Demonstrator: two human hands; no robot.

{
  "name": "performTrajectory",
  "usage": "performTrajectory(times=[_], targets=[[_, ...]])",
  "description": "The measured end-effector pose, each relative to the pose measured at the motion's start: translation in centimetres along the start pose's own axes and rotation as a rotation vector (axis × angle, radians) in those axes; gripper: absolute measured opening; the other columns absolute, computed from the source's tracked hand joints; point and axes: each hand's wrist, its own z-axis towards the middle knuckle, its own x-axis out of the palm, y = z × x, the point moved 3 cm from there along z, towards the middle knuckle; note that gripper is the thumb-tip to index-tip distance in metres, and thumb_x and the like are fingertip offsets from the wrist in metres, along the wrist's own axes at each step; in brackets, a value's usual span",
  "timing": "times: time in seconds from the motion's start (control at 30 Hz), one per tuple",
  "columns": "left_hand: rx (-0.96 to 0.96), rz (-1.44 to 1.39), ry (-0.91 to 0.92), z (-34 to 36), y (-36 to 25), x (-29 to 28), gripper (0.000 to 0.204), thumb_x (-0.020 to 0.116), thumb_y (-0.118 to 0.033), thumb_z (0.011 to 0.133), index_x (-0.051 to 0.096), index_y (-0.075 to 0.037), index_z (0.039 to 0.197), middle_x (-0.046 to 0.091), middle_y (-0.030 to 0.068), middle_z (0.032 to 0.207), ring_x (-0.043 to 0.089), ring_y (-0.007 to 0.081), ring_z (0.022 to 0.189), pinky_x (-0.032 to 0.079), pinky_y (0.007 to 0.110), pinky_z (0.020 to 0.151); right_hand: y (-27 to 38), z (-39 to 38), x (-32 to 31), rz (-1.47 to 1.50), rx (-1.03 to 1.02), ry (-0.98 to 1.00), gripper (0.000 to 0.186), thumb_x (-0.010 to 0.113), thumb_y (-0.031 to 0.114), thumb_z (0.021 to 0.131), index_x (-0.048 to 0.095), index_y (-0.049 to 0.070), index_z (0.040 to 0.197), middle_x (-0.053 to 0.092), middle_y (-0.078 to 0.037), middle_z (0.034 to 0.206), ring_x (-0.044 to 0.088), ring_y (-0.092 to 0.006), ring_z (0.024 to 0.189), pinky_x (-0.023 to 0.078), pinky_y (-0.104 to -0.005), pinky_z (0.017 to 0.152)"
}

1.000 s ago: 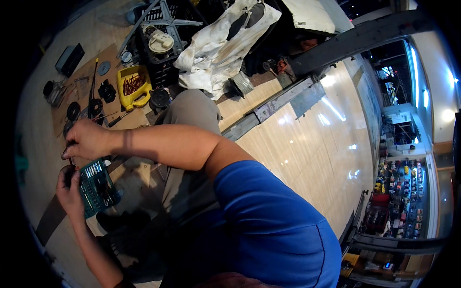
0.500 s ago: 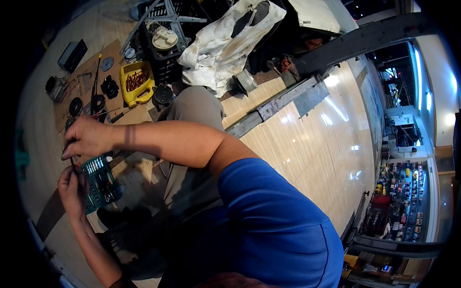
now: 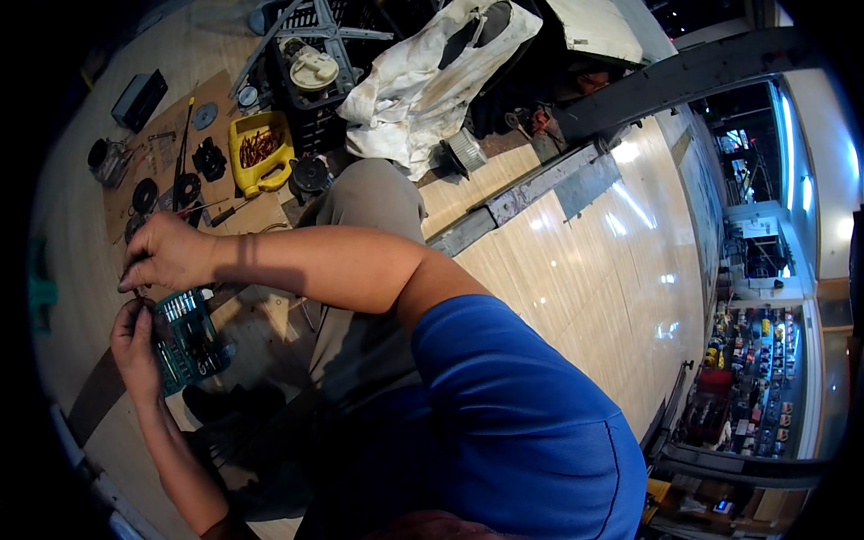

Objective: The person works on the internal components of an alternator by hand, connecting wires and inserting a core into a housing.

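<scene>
At the left of the view my right hand (image 3: 167, 255) is closed, thumb and fingers pinched together. Just below it my left hand (image 3: 136, 346) is closed too, its fingertips almost meeting those of the right. Between them is a small dark piece, too small and shaded to name. Beside my left hand lies an open green socket set case (image 3: 191, 337) with rows of shiny sockets and bits. Past my right hand, a cardboard sheet (image 3: 200, 101) bears black round parts (image 3: 187, 188) and a screwdriver (image 3: 231, 212).
A yellow cut-open jug (image 3: 261, 180) holds copper-coloured pieces. Behind it stand a black crate (image 3: 317, 135) and a stained white cloth (image 3: 396, 108). A blower wheel (image 3: 466, 151) lies by a long metal beam (image 3: 540, 186). A dark box (image 3: 139, 99) sits at the far left.
My hands have drawn slightly closer together, the left one rising a little toward the right. The whole view has shifted slightly; the surrounding things lie as before.
</scene>
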Motion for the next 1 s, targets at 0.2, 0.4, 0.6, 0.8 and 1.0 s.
performTrajectory(times=[0.2, 0.4, 0.6, 0.8, 1.0], targets=[[-0.103, -0.424, 0.299, -0.4, -0.6, 0.1, 0.021, 0.054, -0.019, 0.094, 0.056, -0.001, 0.103, 0.049, -0.002, 0.07, 0.042, 0.006, 0.056, 0.034, 0.02, 0.051, 0.4, 0.1, 0.0, 0.02, -0.052, 0.083, 0.022, 0.073, 0.018, 0.076, 0.068, -0.002, 0.084, 0.068, -0.015, 0.076, 0.067, -0.0218, 0.072, 0.051, -0.0302, 0.066], [-0.119, -0.234, 0.215, 0.3, -0.8, 0.5, 0.022, 0.055, -0.019, 0.093, 0.055, -0.002, 0.107, 0.053, -0.0015, 0.076, 0.045, 0.005, 0.062, 0.035, 0.019, 0.055, 0.2, -0.4, -1.0, -0.089, 0.051, 0.017, 0.023, 0.07, 0.02, 0.079, 0.067, -0.002, 0.084, 0.066, -0.018, 0.075, 0.066, -0.0264, 0.072, 0.05, -0.0338, 0.066], [-0.008, 0.128, -0.028, -0.8, -1.7, -1.7, 0.019, 0.055, -0.015, 0.092, 0.06, 0.0, 0.104, 0.059, -0.0001, 0.085, 0.051, 0.0058, 0.071, 0.04, 0.019, 0.064, 0.8, 0.3, 0.2, -0.24, -0.028, 0.051, 0.025, 0.071, 0.024, 0.078, 0.066, -0.001, 0.079, 0.062, -0.019, 0.07, 0.064, -0.0295, 0.069, 0.049, -0.0352, 0.063], [-0.143, -0.329, 0.217, -0.3, -1.6, 0.5, 0.017, 0.057, -0.017, 0.092, 0.057, -0.003, 0.101, 0.05, -0.0007, 0.067, 0.045, 0.0073, 0.056, 0.035, 0.021, 0.048, 1.6, 0.0, -1.5, -0.075, -0.06, 0.076, 0.024, 0.069, 0.023, 0.079, 0.067, 0.0, 0.083, 0.064, -0.016, 0.07, 0.064, -0.0235, 0.066, 0.049, -0.0324, 0.063], [-0.047, 0.053, -0.016, -1.0, -3.0, 0.3, 0.019, 0.062, -0.007, 0.083, 0.059, -0.001, 0.101, 0.06, 0.0006, 0.085, 0.054, 0.0076, 0.071, 0.045, 0.023, 0.061, 0.9, 0.6, -0.1, -0.154, -0.032, 0.004, 0.025, 0.069, 0.024, 0.078, 0.065, -0.001, 0.081, 0.061, -0.022, 0.07, 0.063, -0.0335, 0.068, 0.047, -0.0375, 0.06]])
